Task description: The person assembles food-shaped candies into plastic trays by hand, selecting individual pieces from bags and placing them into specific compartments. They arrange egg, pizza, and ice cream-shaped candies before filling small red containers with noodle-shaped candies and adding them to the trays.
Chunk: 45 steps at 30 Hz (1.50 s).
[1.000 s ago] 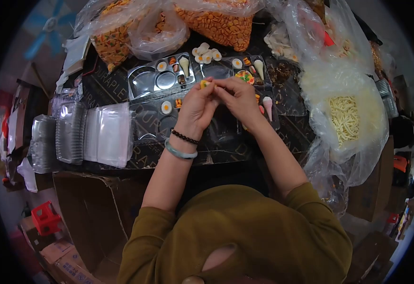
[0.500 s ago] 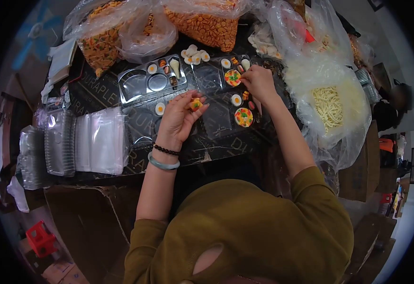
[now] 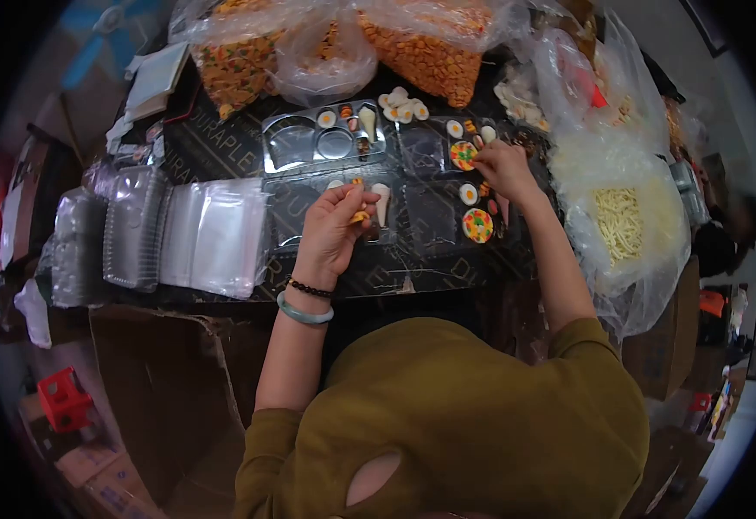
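My left hand (image 3: 333, 232) is closed, its fingertips pinching a small yellow-orange pizza-like piece (image 3: 360, 216) above the lower left clear plastic tray (image 3: 285, 216). Beside those fingers lies a cone-shaped piece (image 3: 381, 201) in that tray. At the upper right tray (image 3: 421, 154), my right hand (image 3: 508, 170) has its fingers pinched at the edge of a round pizza-shaped piece (image 3: 463, 156). A fried-egg-shaped piece (image 3: 455, 129) sits just behind it. The lower right tray (image 3: 430, 216) has another pizza piece (image 3: 477, 225) and an egg piece (image 3: 469, 194).
An upper left tray (image 3: 283, 143) holds similar pieces. Behind the trays are loose egg pieces (image 3: 402, 105) and large bags of small orange pieces (image 3: 430, 60). Stacked clear containers (image 3: 131, 229) and plastic sleeves (image 3: 214, 238) stand left. A bag of pale strips (image 3: 618, 225) lies right.
The camera view has shifted, so the table appears further right. My left hand has turned and closed more over its piece, which now shows less. My right hand stays by the upper right pizza piece.
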Motion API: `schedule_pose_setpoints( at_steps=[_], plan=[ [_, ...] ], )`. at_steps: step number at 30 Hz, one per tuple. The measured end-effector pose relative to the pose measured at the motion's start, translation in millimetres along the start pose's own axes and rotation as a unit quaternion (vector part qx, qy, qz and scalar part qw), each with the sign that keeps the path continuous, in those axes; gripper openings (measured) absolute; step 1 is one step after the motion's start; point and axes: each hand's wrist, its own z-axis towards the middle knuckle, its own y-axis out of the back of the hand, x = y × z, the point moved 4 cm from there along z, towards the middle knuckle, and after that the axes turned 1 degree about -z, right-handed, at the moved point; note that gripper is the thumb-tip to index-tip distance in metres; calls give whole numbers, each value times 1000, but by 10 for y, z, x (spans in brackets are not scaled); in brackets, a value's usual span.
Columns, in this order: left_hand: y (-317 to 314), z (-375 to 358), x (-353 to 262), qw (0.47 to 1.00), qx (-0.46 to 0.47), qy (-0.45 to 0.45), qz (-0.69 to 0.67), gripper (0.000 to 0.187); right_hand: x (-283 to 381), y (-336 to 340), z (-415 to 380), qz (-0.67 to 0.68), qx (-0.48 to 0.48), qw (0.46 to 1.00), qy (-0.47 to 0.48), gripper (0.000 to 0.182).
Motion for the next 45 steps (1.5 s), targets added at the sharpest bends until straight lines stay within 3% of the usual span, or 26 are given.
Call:
schedule_pose_setpoints(
  at_steps=[1,3,5,7,9,16,19,22,24,26,27,30,31,35,39,41,45],
  plan=[
    [21,36,-25,1000,14,1,-23,22,138,120,19,-69,-15,997,11,7],
    [-10,45,-73,998,6,-25,-54,26,277,169,138,89,-88,992,-6,11],
    [5,91,-89,998,7,-44,-40,30,651,188,279,272,-36,960,-52,19],
    [-16,146,-115,997,10,-66,-24,31,1014,-10,398,445,29,894,-45,24],
    [-35,201,-160,996,-9,-82,-18,33,1353,-117,501,516,134,845,-37,26],
    [47,472,-327,995,-8,-89,33,24,1533,-342,858,575,210,788,-56,19],
    [138,543,-440,994,-14,-79,79,27,1518,-408,1048,606,173,775,-46,18],
    [329,607,-654,992,-62,-67,91,30,1459,-426,1380,439,160,884,-2,11],
    [375,613,-776,995,-63,-48,68,30,1491,-526,1550,279,109,946,124,9],
    [460,661,-805,997,-55,-46,39,31,1605,-581,1620,117,32,959,255,8],
    [468,677,-794,997,-56,-47,29,32,1656,-557,1639,94,28,961,258,10],
    [535,736,-792,997,-52,-58,6,33,1777,-360,1555,298,-6,931,212,15],
    [552,753,-780,996,-57,-63,-1,33,1809,-396,1528,381,46,903,192,15],
    [495,786,-726,997,-42,-59,-28,26,1882,-492,1492,370,59,901,218,16],
    [455,813,-771,996,-7,-20,-84,22,1800,-535,1509,475,147,867,25,17],
    [443,807,-762,999,-33,-41,5,23,1753,-518,1504,529,195,824,-61,18],
    [475,859,-779,981,-63,-46,177,25,1688,-567,1502,530,221,816,-65,17]
  ],
)
